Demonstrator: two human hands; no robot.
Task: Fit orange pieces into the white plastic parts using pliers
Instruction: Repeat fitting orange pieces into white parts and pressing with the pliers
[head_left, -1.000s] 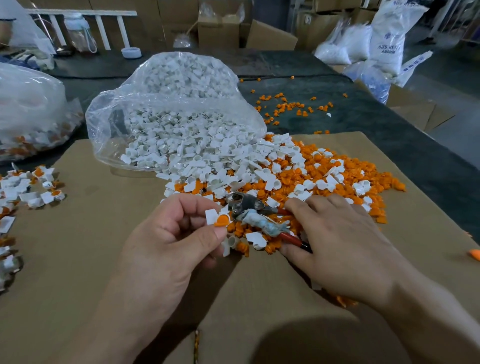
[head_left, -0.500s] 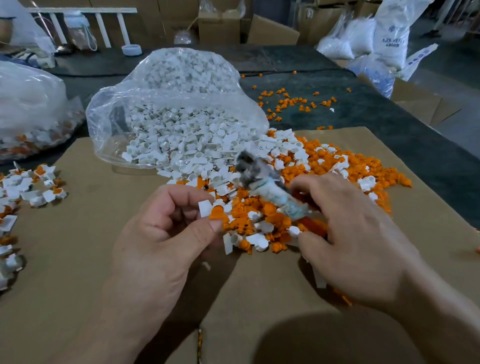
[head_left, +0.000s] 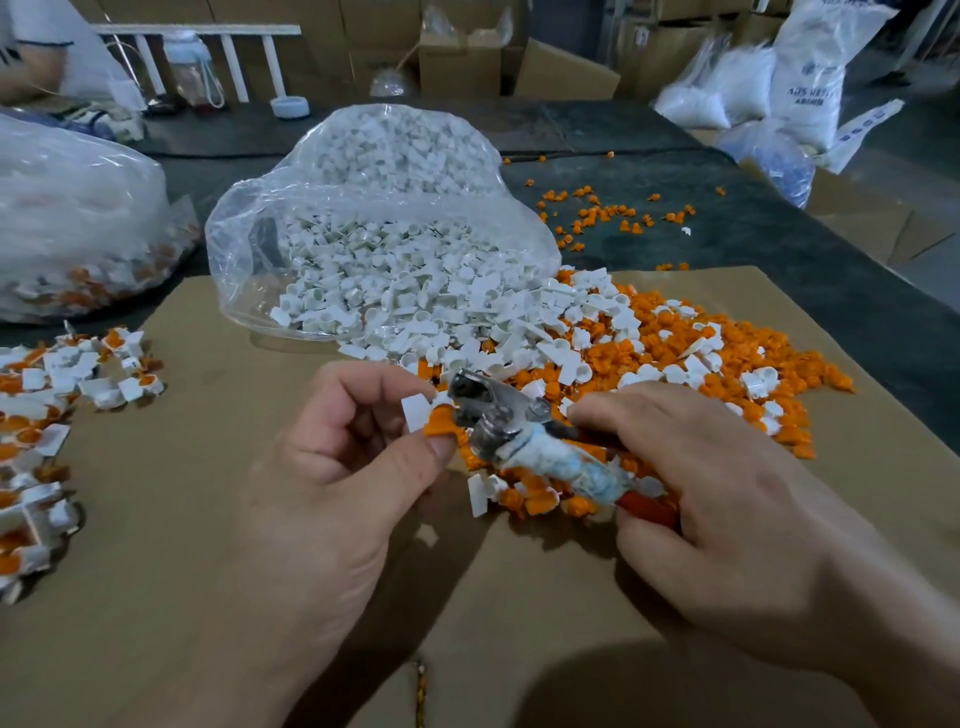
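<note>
So the left hand (head_left: 332, 467) is pinching a white part (head_left: 414, 410) between thumb and forefinger, with an orange piece (head_left: 439, 423) sitting at its lower edge, right above the thumb tip. The right hand (head_left: 727, 493) is wrapped around the red, tape-bound handles of the pliers (head_left: 498, 421). A second ago those pliers were lying on the pile with the right hand just reaching for them. Half a second ago they were lifted and pointing up and away. Now the metal head is swung over and sits right against the orange piece. Can't tell whether the jaws are actually around it or squeezing, the head blocks that bit.

My read: pick-up is done and the press-in on this one is about to happen, it's not seated yet as far as I can see.

Behind the hands there's the loose mix of white and orange bits (head_left: 675, 364) spilling from a clear bag (head_left: 363, 234) onto the cardboard sheet (head_left: 182, 519). Off to the left there's a heap of assembled ones (head_left: 47, 395), and more orange strays on the dark bench (head_left: 779, 249).
</note>
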